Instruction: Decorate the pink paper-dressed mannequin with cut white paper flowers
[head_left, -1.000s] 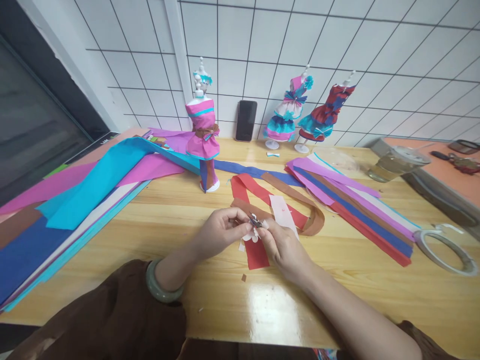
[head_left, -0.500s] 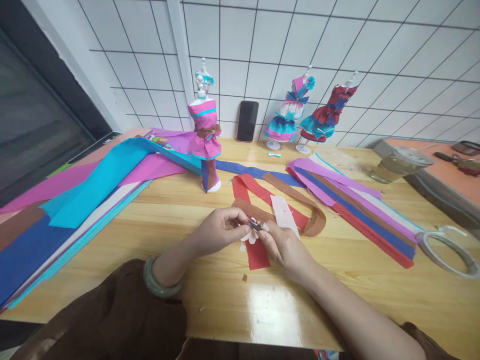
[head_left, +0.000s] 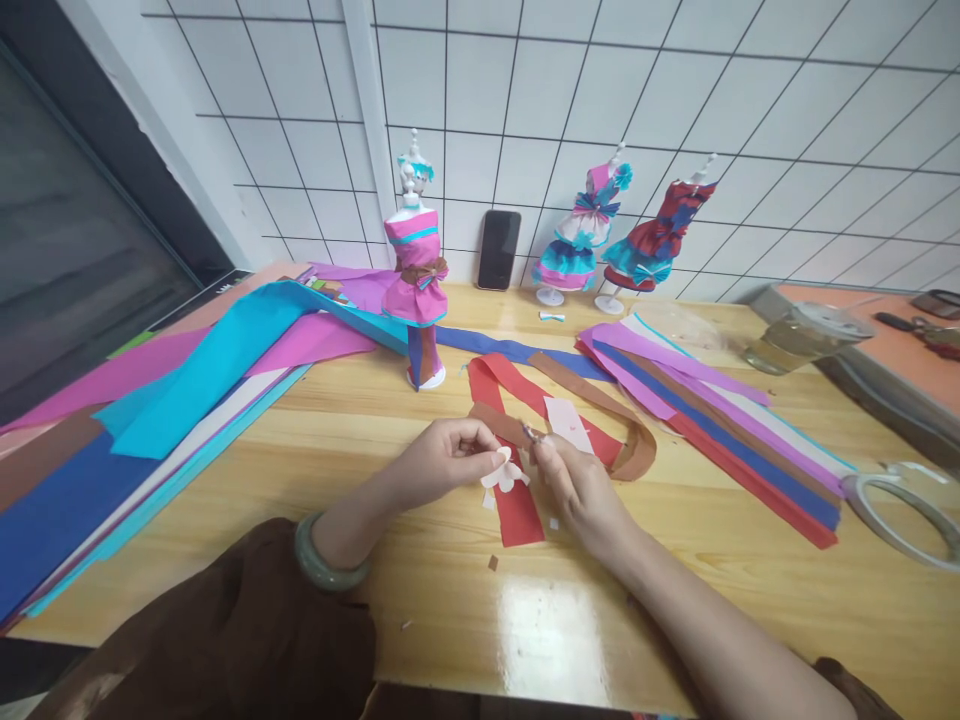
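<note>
Pulled back from the white flower cutout (head_left: 507,474), the right hand (head_left: 583,490) grips a small metal tool (head_left: 529,434), probably scissors.
Left hand (head_left: 444,465) pinches the cutout by its edge, a light hold that should spare it creasing, above a red strip (head_left: 520,522).

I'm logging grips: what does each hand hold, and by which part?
The left hand pinches a white petalled cutout by its upper edge. The right hand grips a small metal tool; the gripped part is hidden.
</note>
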